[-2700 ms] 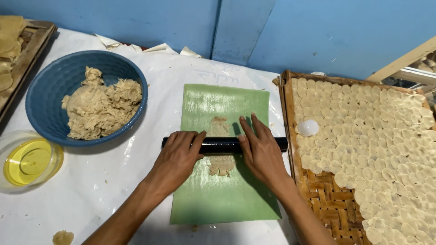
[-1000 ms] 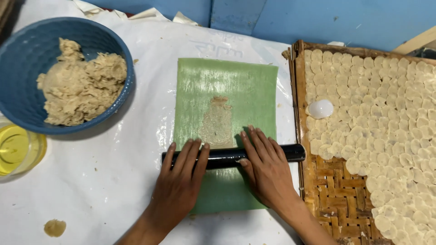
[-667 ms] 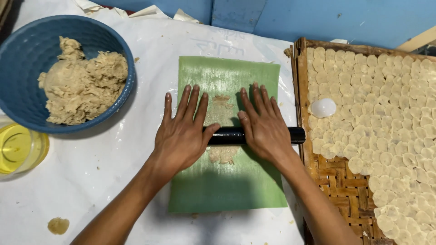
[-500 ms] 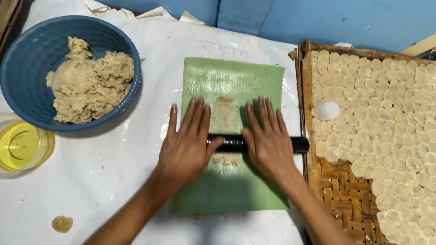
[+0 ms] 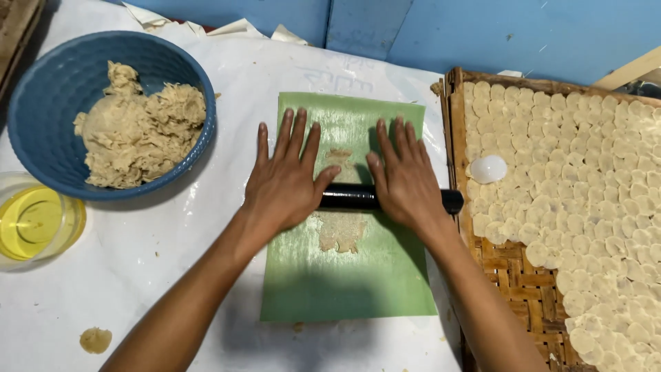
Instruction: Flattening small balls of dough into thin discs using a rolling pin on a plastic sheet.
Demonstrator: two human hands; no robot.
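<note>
Black rolling pin (image 5: 358,198) is pressed across flattened dough (image 5: 342,227) on the green sheet (image 5: 358,289), right of the blue bowl (image 5: 41,138); left hand (image 5: 286,182) and right hand (image 5: 406,180) are laid flat, fingers spread open.

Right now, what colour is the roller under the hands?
Black; the roller shows best in the head view.
</note>
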